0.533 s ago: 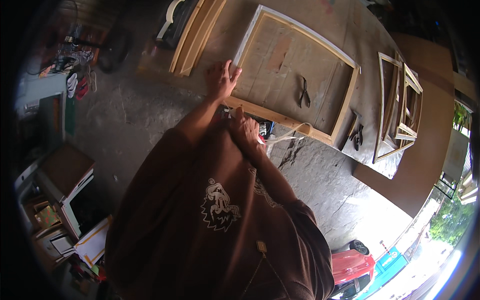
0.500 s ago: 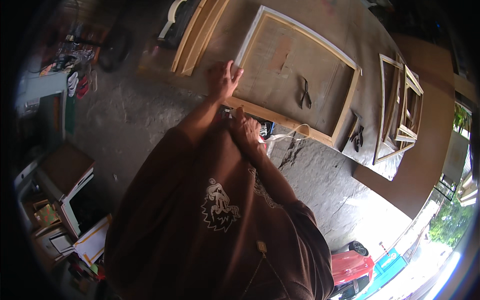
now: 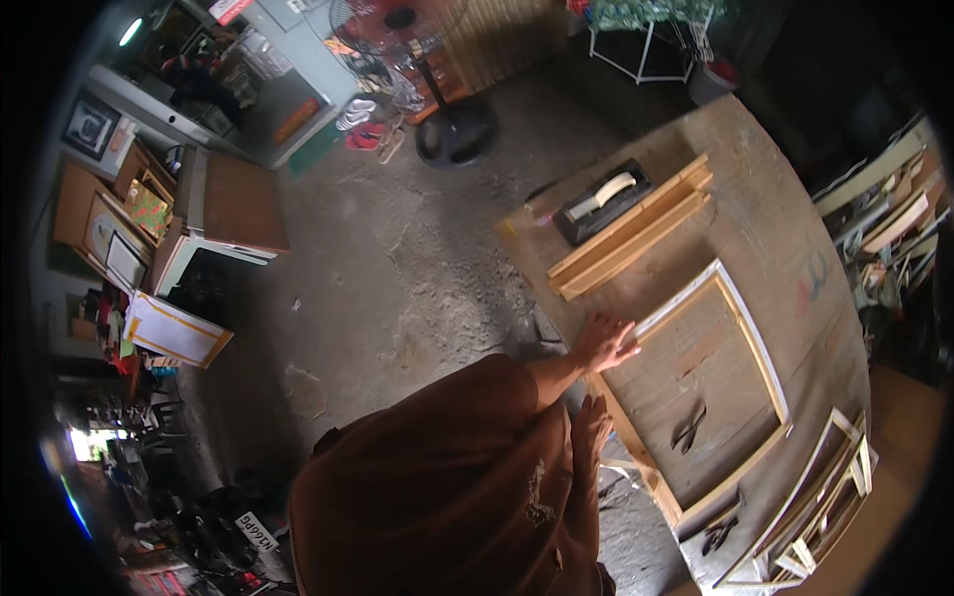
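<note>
Concrete floor (image 3: 437,288), rough and grey, in a cluttered workshop. Head view: pedestal fan (image 3: 457,134) with shoes (image 3: 370,127) beside its base; brown-topped cabinet (image 3: 243,204) farther left, a white board (image 3: 179,328) leaning below it.

Brown worktop (image 3: 770,209), scuffed, person at its near edge. Wooden frame (image 3: 634,447) lies flat on it, one bare-wood bar running along that near edge; white facing on the far bar and on the bar toward the fan end.

Left hand (image 3: 604,344): over the frame's corner by the near edge, fan side; fingers spread wide, nothing seen in the grasp. Right hand (image 3: 593,425): just beside it, at the near bar, fingers narrow and close together. Partly hidden; cannot tell whether it grips anything. Pale strip (image 3: 621,464) loops out by the same bar, farther along the near edge.

Pliers (image 3: 688,429) on the worktop inside the frame's opening. More dark-handled tools (image 3: 717,536) outside it, toward the end away from the fan; slim wooden frames (image 3: 807,531) piled there too, toward the far corner. Toward the fan end, wooden lengths (image 3: 636,233) side by side, then a black flat tool (image 3: 576,223) with cream handle.
</note>
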Tool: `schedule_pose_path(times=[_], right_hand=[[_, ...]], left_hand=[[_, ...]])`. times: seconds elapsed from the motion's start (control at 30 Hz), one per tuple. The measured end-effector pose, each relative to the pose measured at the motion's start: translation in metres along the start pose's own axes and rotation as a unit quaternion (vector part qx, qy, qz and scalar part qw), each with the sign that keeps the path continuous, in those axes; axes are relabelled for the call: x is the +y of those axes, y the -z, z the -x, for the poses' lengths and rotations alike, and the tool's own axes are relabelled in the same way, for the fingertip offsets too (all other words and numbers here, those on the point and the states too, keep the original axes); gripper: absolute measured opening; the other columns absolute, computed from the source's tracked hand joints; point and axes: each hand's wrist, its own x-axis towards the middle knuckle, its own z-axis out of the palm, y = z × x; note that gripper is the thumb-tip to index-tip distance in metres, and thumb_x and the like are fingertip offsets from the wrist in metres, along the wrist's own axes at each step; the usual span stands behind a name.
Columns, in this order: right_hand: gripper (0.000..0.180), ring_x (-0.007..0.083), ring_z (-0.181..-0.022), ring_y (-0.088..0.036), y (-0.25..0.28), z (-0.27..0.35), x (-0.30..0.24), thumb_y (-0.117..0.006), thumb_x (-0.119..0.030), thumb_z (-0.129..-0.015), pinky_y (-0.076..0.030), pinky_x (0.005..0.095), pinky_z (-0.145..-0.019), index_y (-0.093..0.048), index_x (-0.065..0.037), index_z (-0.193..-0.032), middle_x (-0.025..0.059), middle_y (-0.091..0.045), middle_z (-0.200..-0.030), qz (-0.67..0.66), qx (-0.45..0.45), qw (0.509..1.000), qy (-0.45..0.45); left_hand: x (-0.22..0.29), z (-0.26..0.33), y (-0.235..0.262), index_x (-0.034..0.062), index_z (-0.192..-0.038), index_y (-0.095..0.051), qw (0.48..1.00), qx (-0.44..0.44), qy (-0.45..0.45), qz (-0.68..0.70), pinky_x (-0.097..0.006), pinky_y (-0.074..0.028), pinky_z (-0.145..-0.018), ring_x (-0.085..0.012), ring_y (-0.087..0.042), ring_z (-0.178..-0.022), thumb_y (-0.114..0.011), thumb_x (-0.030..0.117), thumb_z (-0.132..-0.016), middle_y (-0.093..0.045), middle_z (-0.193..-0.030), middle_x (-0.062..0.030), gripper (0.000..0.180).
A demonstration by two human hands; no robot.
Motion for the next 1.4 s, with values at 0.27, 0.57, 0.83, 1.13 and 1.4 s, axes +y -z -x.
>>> schedule_pose_path(times=[0.27,0.57,0.83,1.13,1.4], right_hand=[[0.030,0.0476,-0.070,-0.057,0.011,0.004,-0.020,-0.050,-0.022,-0.091,-0.043,0.0507,-0.061,-0.054,0.006,-0.081,0.0308,-0.052,-0.069,-0.057,-0.015,0.998,-0.011],[0.023,0.0362,-0.075,-0.063,0.009,0.017,-0.025,-0.060,-0.021,-0.088,-0.050,0.0419,-0.061,-0.059,-0.002,-0.100,0.0217,-0.062,-0.087,0.035,-0.039,0.998,0.039],[0.012,0.0267,-0.062,-0.065,0.054,0.097,0.008,-0.059,-0.012,-0.088,-0.049,0.0378,-0.056,-0.060,0.000,-0.090,0.0222,-0.061,-0.071,-0.121,0.152,0.975,-0.107],[0.010,0.0196,-0.058,-0.062,0.126,0.185,0.055,-0.060,-0.004,-0.084,-0.046,0.0320,-0.055,-0.058,0.001,-0.092,0.0167,-0.059,-0.063,-0.178,0.322,0.904,-0.217],[0.025,0.0085,-0.051,-0.030,0.167,0.265,0.133,-0.050,-0.027,-0.098,-0.029,0.0262,-0.050,-0.048,-0.010,-0.080,-0.0038,-0.032,-0.059,-0.709,0.535,0.449,-0.098]], left_hand=[[0.007,-0.006,-0.003,0.0114,-0.109,-0.063,1.000,-0.004,-0.006,-0.019,-0.042,-0.036,-0.079,-0.0260,-0.054,-0.083,-0.063,0.053,-0.081,-0.058,-0.089,-0.0102,0.050],[0.012,-0.014,0.012,0.0109,-0.107,-0.061,0.990,-0.130,0.028,0.042,-0.048,-0.036,-0.084,-0.0324,-0.056,-0.090,-0.063,0.051,-0.080,-0.061,-0.092,-0.0134,0.048],[0.004,-0.004,-0.012,0.0112,-0.104,-0.060,1.000,-0.011,-0.011,0.002,-0.049,-0.038,-0.079,-0.0320,-0.058,-0.086,-0.066,0.050,-0.080,-0.062,-0.092,-0.0121,0.046],[-0.012,0.000,-0.032,0.0023,-0.121,-0.055,0.970,-0.132,0.090,0.183,-0.044,-0.044,-0.087,-0.0334,-0.058,-0.100,-0.057,0.039,-0.092,-0.062,-0.109,-0.0177,0.046],[0.199,0.096,0.008,-0.0011,-0.131,-0.043,0.842,-0.282,-0.322,0.330,-0.044,-0.038,-0.097,-0.0328,-0.048,-0.114,-0.079,0.046,-0.069,-0.047,-0.126,-0.0172,0.086]])
